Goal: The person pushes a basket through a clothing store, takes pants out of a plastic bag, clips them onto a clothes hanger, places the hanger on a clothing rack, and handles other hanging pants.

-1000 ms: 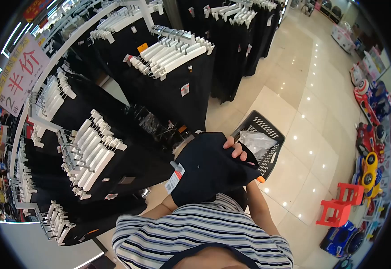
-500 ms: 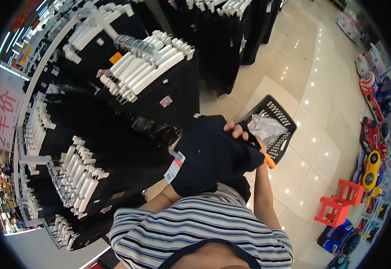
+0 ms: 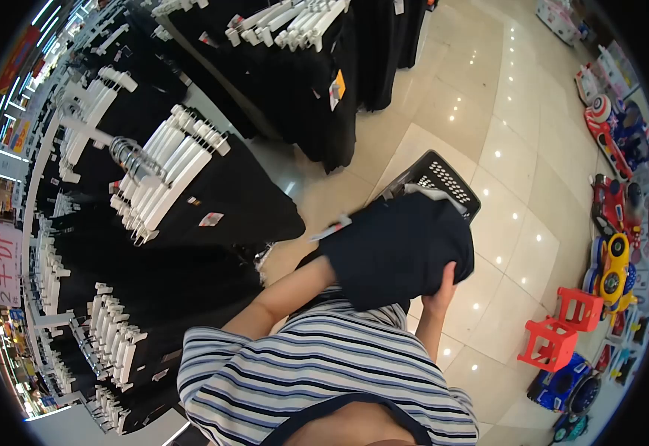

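A folded dark navy garment point(image 3: 406, 241) is spread over both my arms in front of my striped shirt point(image 3: 324, 364). My left forearm point(image 3: 280, 297) runs under the cloth, which hides that hand and its fingers. At the garment's lower right edge, my right hand point(image 3: 440, 293) grips the cloth, thumb up against it. A white tag point(image 3: 332, 228) sticks out at the garment's left side. Just beyond the cloth stands a black perforated basket point(image 3: 454, 182), partly covered by it, with some clear plastic inside.
Racks of black trousers point(image 3: 242, 201) on white hangers point(image 3: 172, 167) fill the left and top. A sign point(image 3: 1, 264) hangs at the far left. Along the right stand a red plastic stool point(image 3: 551, 343), a yellow toy car point(image 3: 614, 275) and other ride-on toys. Tiled floor point(image 3: 518, 149) lies between.
The garment has turned and spread to the right, covering part of the basket. The fingers on its top edge and the orange piece have gone from sight. The view has shifted along the racks.
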The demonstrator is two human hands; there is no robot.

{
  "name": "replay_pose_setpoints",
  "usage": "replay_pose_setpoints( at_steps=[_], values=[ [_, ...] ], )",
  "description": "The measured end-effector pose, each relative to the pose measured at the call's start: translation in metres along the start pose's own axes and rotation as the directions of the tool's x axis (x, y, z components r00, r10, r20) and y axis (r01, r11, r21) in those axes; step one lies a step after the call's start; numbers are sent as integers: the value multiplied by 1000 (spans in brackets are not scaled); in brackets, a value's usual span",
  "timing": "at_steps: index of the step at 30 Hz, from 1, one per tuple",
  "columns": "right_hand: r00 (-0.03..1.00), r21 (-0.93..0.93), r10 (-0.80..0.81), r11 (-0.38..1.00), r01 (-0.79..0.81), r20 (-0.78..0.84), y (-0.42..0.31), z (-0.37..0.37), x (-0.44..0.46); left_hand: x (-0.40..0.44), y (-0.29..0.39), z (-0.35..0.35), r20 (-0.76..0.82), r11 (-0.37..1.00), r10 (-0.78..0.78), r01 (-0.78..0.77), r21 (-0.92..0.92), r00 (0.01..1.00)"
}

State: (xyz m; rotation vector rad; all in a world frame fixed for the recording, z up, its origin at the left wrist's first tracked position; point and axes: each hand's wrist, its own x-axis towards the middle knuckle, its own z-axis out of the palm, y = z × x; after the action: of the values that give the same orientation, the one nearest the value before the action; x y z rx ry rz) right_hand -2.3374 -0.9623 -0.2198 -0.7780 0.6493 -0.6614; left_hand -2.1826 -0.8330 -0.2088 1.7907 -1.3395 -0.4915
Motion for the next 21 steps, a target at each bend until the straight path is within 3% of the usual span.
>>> replay_pose_setpoints(
  at_steps=[1,2,3,5,9,11,12,15,16,17,19,21],
  values=[
    [996,3,-51,999,51,-77,-9,-4,11,14,-1,5,13,1000,13,-13,1,1000],
    [992,-146,-82,987,67,-100,-15,-7,18,25,-1,8,22,1000,22,-22,1,1000],
    [976,-481,-195,867,128,-92,-20,-8,25,36,0,13,31,1000,29,-29,2,999],
    [977,-567,-208,810,153,-34,-29,-4,32,54,-6,13,40,1000,29,-29,0,999],
    [993,-613,-96,789,37,-63,-21,-3,62,88,-30,-3,28,1000,11,-11,19,1000],
    [990,-733,-6,671,109,142,6,-38,82,105,-47,-14,10,999,-8,8,39,1000],
    [982,-788,-50,589,178,184,11,-39,96,112,-55,-19,-1,998,-14,14,53,1000],
    [970,-972,106,-65,225,217,34,-51,138,138,-79,-30,-36,995,-44,47,85,998],
    [971,-999,234,-7,49,46,54,-62,154,147,-85,-34,-48,994,-51,55,93,998],
    [972,-992,232,-114,54,26,73,-68,169,156,-91,-38,-57,993,-63,69,98,996],
    [953,-998,301,49,-50,-33,94,-66,191,177,-101,-43,-67,991,-74,81,103,995],
    [908,-998,417,15,-64,-52,102,-69,209,197,-110,-49,-82,990,-85,94,108,993]
  ],
)
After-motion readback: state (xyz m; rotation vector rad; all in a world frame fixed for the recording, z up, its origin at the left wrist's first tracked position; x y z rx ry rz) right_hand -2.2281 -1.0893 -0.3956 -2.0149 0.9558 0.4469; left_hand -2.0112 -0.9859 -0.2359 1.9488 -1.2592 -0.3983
